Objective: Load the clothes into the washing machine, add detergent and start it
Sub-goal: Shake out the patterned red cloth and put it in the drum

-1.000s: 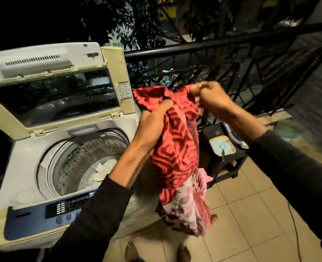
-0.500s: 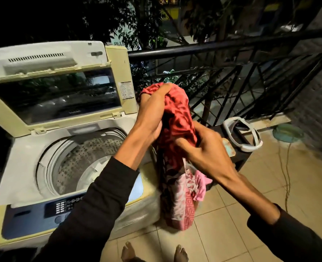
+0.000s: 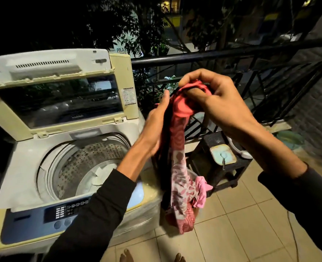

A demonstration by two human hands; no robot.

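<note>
A top-loading washing machine (image 3: 24,167) stands at the left with its lid (image 3: 58,103) raised and its perforated drum (image 3: 92,159) showing no clothes. To the right of the drum, in the air, hangs a long red-and-pink patterned cloth (image 3: 179,148). My right hand (image 3: 218,99) grips the cloth's bunched top end. My left hand (image 3: 156,125) lies with straight fingers along the cloth's left side. A pink garment (image 3: 201,191) lies lower right of the cloth, behind it. The blue control panel (image 3: 42,220) runs along the machine's front edge.
A black metal railing (image 3: 232,53) runs behind the machine and along the right. A low black stool (image 3: 220,167) with a small light-blue object (image 3: 222,154) on it stands beside the machine. The floor is beige tile (image 3: 241,224); my bare feet show at the bottom.
My right hand has risen from the cloth's middle to take its top end. My left hand has let go of the top and slid down along the cloth's side.
</note>
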